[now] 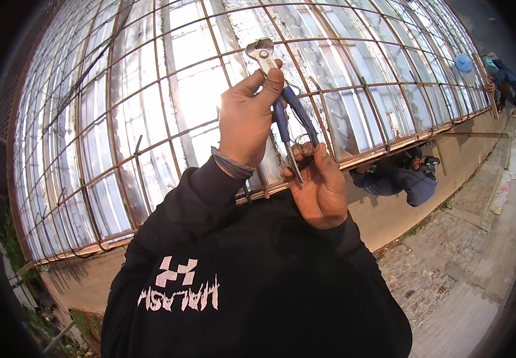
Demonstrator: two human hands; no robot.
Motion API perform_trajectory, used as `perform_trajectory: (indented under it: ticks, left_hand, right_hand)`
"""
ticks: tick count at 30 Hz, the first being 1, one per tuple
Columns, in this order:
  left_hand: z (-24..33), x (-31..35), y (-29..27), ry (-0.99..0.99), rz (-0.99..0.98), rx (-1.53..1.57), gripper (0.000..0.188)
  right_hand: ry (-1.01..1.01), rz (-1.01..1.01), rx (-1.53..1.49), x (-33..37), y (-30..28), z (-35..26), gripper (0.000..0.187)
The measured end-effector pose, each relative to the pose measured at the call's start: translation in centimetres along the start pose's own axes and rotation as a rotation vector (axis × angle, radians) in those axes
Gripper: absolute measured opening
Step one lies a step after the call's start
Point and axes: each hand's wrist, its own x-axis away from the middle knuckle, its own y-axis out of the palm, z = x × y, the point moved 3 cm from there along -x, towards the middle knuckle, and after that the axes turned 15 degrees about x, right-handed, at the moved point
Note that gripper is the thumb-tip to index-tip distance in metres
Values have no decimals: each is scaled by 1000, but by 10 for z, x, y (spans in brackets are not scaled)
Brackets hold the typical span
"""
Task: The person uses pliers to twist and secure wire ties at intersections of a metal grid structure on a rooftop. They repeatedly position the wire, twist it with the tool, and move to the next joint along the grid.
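Note:
Raised over the steel grid, my left hand is closed round a pair of end-cutting pincers just below the metal head. The pincers' jaws point up and away from me; their two blue handles slant down to the right. My right hand is at the lower ends of the handles, palm turned up, its curled fingers pinching thin dark tie wire. One handle end passes in front of those fingers and partly hides them. Loose strands of the wire loop up between the handles.
Rusty rebar forms a grid over shiny metal sheets, with several rod ends sticking up. A wooden edge runs along the near side above a wall. A person is below right; another person stands farther off near a round blue object.

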Motion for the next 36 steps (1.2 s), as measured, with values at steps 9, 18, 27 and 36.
perform_trajectory:
  ticks: [9, 18, 27, 36]
  left_hand:
    - [-4, -2, -15, 193, 86, 30, 41]
    - [11, 7, -4, 370, 27, -131, 32]
    - [-4, 21, 5, 245, 17, -252, 35]
    - [0, 16, -12, 97, 53, -239, 38]
  right_hand:
    - [202, 140, 85, 26, -6, -19, 16]
    - [-82, 142, 259, 26, 11, -58, 18]
    - [-377, -103, 653, -4, 25, -53, 54]
    - [-402, -122, 1234, 1, 9, -100, 19]
